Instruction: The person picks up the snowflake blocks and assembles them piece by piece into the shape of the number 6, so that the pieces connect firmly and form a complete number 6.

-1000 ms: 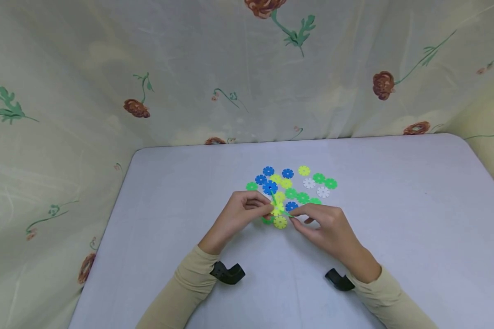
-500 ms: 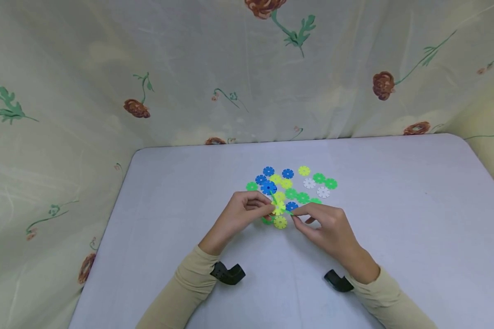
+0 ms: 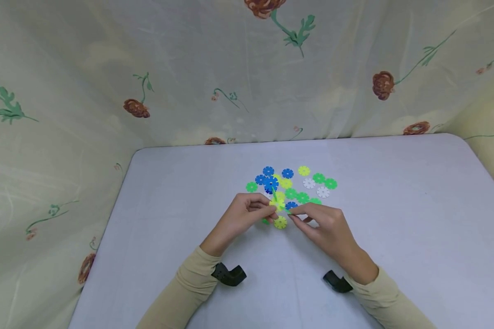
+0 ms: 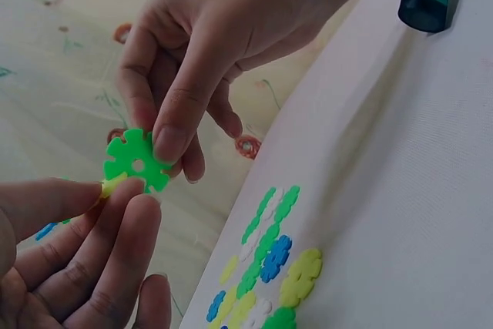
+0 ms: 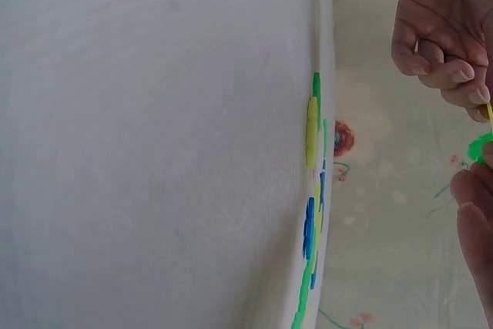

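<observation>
Behind everything hangs a pale curtain (image 3: pixel 189 82) printed with red flowers, closing in the far and side edges of the worktop (image 3: pixel 395 219), a light grey surface with rounded corners. Both arms come in from the near edge in beige sleeves (image 3: pixel 181 292), each wrist carrying a black camera mount (image 3: pixel 229 275).

The left hand (image 3: pixel 238 217) and the right hand (image 3: pixel 327 226) meet over the middle of the worktop, just short of a loose scatter of flat toothed discs (image 3: pixel 304 187) in blue, green, yellow and white that lies just beyond the fingertips. One yellow disc (image 3: pixel 280 222) sits on the worktop right below the gap between the two hands, with a green one partly hidden beside it under the left fingers.

The left fingers (image 4: pixel 92 267) are curled and pressed together, pinching a small cluster (image 3: pixel 273 194) of joined discs: yellow by the fingertips, with a green and a blue disc standing up beyond them. The right fingers (image 4: pixel 173 129) are curled too, thumb and forefinger pinching a green disc (image 4: pixel 136 161) by its edge. That disc is held upright off the worktop, between the two hands, touching the left fingertips and the yellow edge of the cluster. In the right wrist view only a sliver of the green disc (image 5: pixel 481 146) shows between the fingertips.
</observation>
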The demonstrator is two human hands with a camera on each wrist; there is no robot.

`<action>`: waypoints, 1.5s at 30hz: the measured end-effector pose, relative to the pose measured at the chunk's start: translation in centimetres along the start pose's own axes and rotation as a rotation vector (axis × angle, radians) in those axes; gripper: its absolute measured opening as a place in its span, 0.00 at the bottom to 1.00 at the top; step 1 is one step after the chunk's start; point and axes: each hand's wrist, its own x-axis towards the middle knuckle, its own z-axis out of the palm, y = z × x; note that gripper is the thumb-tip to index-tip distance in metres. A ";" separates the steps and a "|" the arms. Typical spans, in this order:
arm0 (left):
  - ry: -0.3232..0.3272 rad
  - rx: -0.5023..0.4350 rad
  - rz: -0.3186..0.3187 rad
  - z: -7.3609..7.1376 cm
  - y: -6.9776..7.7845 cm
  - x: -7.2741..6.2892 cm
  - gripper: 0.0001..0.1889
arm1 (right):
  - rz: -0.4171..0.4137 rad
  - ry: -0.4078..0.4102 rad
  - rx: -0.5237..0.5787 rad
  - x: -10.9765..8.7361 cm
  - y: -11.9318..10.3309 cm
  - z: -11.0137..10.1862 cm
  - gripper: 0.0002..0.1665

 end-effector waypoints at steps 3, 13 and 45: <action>-0.009 -0.002 -0.002 -0.1 0.0 0.0 0.13 | -0.003 -0.018 0.002 0.0 0.1 0.1 0.16; -0.006 -0.010 -0.010 -0.1 -0.1 0.0 0.10 | 0.016 -0.078 -0.002 0.0 0.0 0.1 0.14; 0.015 -0.048 -0.025 -0.8 -0.3 0.1 0.11 | 0.582 -0.487 -0.112 2.1 4.2 1.0 0.17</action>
